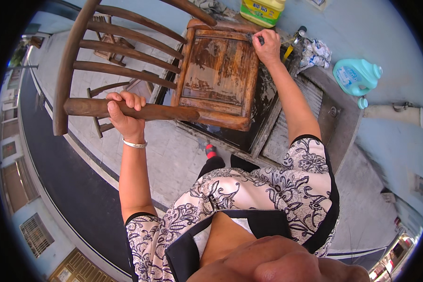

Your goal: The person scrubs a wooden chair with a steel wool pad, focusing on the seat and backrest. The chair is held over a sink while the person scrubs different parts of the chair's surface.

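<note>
A brown wooden chair (215, 70) lies tilted over a dark basin of water, its seat wet and patchy. My left hand (126, 111) is wrapped around a thick round post of its back frame, with the curved slats beyond. At the seat's far right corner, my right hand (268, 44) pinches a small dark scrubbing pad (260, 39) against the wood edge; part of the pad is hidden by the fingers.
A stone sink (342, 116) with a ribbed washboard adjoins the basin's right side. A tap (298, 35), crumpled cloth (315, 54), a yellow jug (262, 12) and a turquoise bottle (356, 77) stand near the wall. More wooden chairs (109, 40) are on the paving at left.
</note>
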{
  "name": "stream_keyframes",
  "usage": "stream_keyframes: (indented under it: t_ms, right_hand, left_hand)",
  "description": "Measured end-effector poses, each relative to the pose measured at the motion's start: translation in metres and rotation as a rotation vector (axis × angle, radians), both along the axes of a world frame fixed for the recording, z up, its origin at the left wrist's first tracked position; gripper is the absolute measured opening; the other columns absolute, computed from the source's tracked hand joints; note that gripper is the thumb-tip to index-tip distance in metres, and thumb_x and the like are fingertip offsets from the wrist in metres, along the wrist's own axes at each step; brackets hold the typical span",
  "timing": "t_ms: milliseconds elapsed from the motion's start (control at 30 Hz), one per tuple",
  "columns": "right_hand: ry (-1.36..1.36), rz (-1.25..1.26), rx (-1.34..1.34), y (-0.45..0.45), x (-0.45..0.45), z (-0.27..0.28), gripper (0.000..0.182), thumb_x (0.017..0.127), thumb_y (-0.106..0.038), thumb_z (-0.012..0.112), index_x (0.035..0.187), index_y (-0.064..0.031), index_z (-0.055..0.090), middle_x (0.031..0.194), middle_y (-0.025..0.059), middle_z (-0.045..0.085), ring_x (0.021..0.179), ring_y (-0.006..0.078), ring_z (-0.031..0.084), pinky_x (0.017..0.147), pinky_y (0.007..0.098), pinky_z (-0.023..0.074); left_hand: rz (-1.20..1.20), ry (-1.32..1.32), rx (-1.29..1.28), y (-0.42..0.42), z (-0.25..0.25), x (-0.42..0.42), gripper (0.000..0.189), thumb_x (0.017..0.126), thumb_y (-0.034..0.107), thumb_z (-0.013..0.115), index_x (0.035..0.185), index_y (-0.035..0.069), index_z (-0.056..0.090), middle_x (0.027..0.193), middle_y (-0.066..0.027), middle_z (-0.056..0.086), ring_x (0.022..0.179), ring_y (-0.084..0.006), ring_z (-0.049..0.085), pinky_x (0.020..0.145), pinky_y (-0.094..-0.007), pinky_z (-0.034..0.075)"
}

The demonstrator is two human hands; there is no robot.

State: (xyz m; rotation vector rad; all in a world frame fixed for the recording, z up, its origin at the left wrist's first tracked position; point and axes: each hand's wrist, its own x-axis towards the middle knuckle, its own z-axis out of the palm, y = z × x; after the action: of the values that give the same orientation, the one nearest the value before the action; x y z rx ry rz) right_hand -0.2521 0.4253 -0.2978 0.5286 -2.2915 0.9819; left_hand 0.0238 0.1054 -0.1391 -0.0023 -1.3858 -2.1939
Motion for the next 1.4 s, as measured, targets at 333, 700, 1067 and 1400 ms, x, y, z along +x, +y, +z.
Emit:
stream_keyframes:
  t_ms: [333, 700, 1067, 1400]
  right_hand:
    - [-0.130, 0.194, -0.073, -0.001, 0.075, 0.016, 0.014, 0.074, -0.013, 0.074, 0.080, -0.0091, 0.061, 0.089, 0.0078, 0.058, 0.090, 0.0298, 0.055, 0.080, 0.0401, 0.0457]
    - [0.013, -0.078, -0.065, -0.008, -0.031, 0.002, 0.012, 0.077, -0.017, 0.071, 0.080, -0.0094, 0.062, 0.085, 0.0114, 0.060, 0.087, 0.0352, 0.056, 0.078, 0.0437, 0.0460]
    - [-0.110, -0.049, -0.178, -0.011, -0.012, 0.008, 0.015, 0.079, -0.020, 0.070, 0.080, -0.0074, 0.062, 0.090, 0.0138, 0.061, 0.090, 0.0361, 0.057, 0.080, 0.0428, 0.0460]
    - [-0.553, -0.407, -0.333, 0.033, 0.033, -0.123, 0.034, 0.084, -0.037, 0.068, 0.087, -0.0039, 0.069, 0.092, 0.0181, 0.066, 0.092, 0.0342, 0.062, 0.083, 0.0421, 0.0483]
  left_hand:
    - [0.012, 0.019, -0.014, 0.009, 0.005, 0.011, 0.035, 0.093, 0.047, 0.057, 0.094, 0.015, 0.044, 0.070, -0.0027, 0.045, 0.058, -0.0160, 0.045, 0.059, -0.0355, 0.042]
    - [0.008, -0.001, -0.051, 0.029, 0.012, 0.001, 0.038, 0.092, 0.048, 0.058, 0.093, 0.014, 0.042, 0.070, -0.0031, 0.046, 0.057, -0.0157, 0.045, 0.059, -0.0351, 0.043]
    - [-0.003, -0.033, -0.034, 0.016, 0.023, 0.003, 0.034, 0.094, 0.047, 0.055, 0.093, 0.015, 0.044, 0.070, -0.0024, 0.046, 0.059, -0.0157, 0.045, 0.061, -0.0361, 0.043]
    - [-0.047, -0.098, -0.025, -0.040, 0.032, -0.030, 0.033, 0.095, 0.048, 0.053, 0.091, 0.015, 0.049, 0.069, -0.0023, 0.046, 0.060, -0.0157, 0.044, 0.062, -0.0359, 0.043]
